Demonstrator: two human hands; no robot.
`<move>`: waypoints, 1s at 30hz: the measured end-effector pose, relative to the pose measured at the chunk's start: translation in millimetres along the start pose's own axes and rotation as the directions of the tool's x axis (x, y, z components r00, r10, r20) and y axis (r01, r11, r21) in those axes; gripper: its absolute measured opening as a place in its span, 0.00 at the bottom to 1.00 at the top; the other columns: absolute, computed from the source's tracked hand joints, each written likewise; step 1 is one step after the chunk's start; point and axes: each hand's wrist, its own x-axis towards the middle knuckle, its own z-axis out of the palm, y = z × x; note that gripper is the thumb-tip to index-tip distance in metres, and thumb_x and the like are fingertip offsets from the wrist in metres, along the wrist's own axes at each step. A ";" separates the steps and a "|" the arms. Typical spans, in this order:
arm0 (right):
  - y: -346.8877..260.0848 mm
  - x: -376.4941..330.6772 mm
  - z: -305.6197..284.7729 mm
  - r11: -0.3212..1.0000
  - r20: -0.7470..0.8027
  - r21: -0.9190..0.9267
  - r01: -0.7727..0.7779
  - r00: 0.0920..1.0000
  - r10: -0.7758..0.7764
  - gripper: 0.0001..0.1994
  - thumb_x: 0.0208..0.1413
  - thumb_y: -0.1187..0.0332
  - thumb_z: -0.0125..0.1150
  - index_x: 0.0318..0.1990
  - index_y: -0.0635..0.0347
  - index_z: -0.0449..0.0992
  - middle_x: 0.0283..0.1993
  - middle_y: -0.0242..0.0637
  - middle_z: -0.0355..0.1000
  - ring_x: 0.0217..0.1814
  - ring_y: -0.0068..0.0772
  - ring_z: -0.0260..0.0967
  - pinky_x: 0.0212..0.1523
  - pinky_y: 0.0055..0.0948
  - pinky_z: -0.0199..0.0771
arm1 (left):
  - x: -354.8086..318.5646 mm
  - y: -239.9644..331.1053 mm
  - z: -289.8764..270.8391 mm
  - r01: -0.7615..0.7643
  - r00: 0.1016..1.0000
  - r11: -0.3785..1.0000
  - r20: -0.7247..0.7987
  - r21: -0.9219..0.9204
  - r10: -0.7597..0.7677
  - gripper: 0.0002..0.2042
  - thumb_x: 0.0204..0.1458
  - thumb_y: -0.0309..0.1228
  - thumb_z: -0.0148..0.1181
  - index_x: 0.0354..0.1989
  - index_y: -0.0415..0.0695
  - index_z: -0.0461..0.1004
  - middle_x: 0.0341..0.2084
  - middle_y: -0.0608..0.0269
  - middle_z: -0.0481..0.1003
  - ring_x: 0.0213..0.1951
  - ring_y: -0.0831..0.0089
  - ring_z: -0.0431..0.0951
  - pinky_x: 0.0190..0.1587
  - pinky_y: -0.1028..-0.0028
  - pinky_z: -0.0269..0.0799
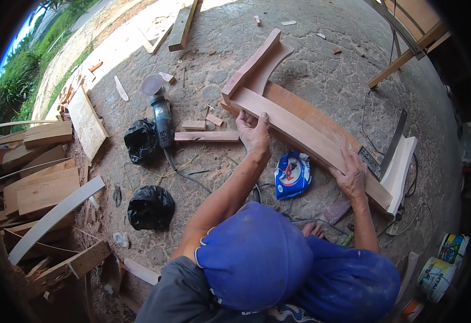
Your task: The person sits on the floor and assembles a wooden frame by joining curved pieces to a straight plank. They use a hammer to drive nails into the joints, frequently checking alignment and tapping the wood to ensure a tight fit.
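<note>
Two hands, left hand (254, 137) and right hand (352, 175), are steadying an angled wooden frame (305, 138) over concrete floor (327, 67), fingers clamped on its long rail (292, 128), probably handling stiff and heavyish, so gripping near both ends is looking safest.

A rounded blue head covering (254, 255) has pale, gathered trim along its left edge. Loose blue cloth (348, 280) spreads to its right, a dark grey short-sleeved shirt (176, 293) shows at its lower left, and beyond it the left hand (254, 133) and right hand (352, 175) are bare.
</note>
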 end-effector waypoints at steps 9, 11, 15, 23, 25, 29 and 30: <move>-4.7 3.2 1.4 1.000 -0.005 0.002 0.025 1.000 -0.025 0.38 0.47 0.56 0.72 0.68 0.52 0.67 0.60 0.43 0.68 0.64 0.49 0.64 0.63 0.50 0.58 | 109.0 61.8 -81.1 -0.400 0.915 0.746 0.188 0.533 0.356 0.34 0.60 0.40 0.63 0.68 0.31 0.60 0.64 0.42 0.64 0.66 0.55 0.64 0.68 0.62 0.58; -2.9 4.1 3.5 0.999 -0.017 0.001 0.037 0.999 -0.037 0.38 0.47 0.56 0.72 0.68 0.52 0.67 0.60 0.43 0.68 0.63 0.49 0.64 0.62 0.50 0.58 | 116.8 71.5 -82.7 -0.317 0.918 0.833 0.366 0.453 0.151 0.32 0.59 0.39 0.64 0.67 0.33 0.63 0.66 0.51 0.66 0.66 0.63 0.66 0.68 0.67 0.58; 4.6 -0.1 3.6 0.999 -0.051 -0.014 0.042 0.998 -0.043 0.38 0.46 0.57 0.72 0.68 0.51 0.67 0.58 0.42 0.69 0.61 0.50 0.65 0.61 0.50 0.59 | 94.6 81.5 -68.0 -0.218 0.835 0.885 0.548 0.413 -0.050 0.25 0.58 0.27 0.59 0.65 0.36 0.67 0.59 0.62 0.73 0.61 0.73 0.71 0.65 0.73 0.60; 2.0 0.3 2.9 0.998 -0.063 -0.003 0.060 0.996 -0.060 0.38 0.46 0.59 0.72 0.68 0.52 0.67 0.57 0.43 0.70 0.59 0.51 0.65 0.60 0.50 0.60 | 91.4 87.8 -67.3 -0.176 0.882 0.779 0.448 0.602 -0.147 0.27 0.53 0.18 0.51 0.65 0.37 0.67 0.59 0.63 0.73 0.58 0.76 0.73 0.58 0.80 0.67; -2.9 0.6 1.7 0.998 -0.053 0.011 0.059 0.997 -0.058 0.38 0.46 0.59 0.72 0.68 0.52 0.67 0.57 0.43 0.70 0.59 0.51 0.65 0.60 0.50 0.60 | 99.9 85.3 -76.5 -0.222 0.858 0.806 0.502 0.548 -0.106 0.27 0.55 0.21 0.56 0.67 0.41 0.67 0.59 0.67 0.73 0.55 0.79 0.73 0.50 0.80 0.69; 1.1 0.9 2.8 0.998 -0.056 -0.003 0.067 0.996 -0.067 0.39 0.46 0.59 0.72 0.69 0.52 0.66 0.58 0.44 0.70 0.61 0.51 0.65 0.61 0.49 0.59 | 106.9 62.0 -85.5 -0.242 0.850 0.893 0.527 0.379 0.007 0.27 0.58 0.23 0.60 0.68 0.41 0.66 0.60 0.68 0.72 0.58 0.78 0.71 0.54 0.78 0.69; -1.3 2.5 3.9 0.997 -0.055 -0.004 0.080 0.995 -0.080 0.39 0.46 0.59 0.72 0.69 0.52 0.65 0.58 0.44 0.70 0.61 0.51 0.65 0.61 0.49 0.59 | 114.1 48.5 -95.1 -0.244 0.856 0.928 0.513 0.282 0.069 0.26 0.59 0.20 0.59 0.67 0.37 0.64 0.60 0.61 0.70 0.61 0.74 0.70 0.61 0.75 0.69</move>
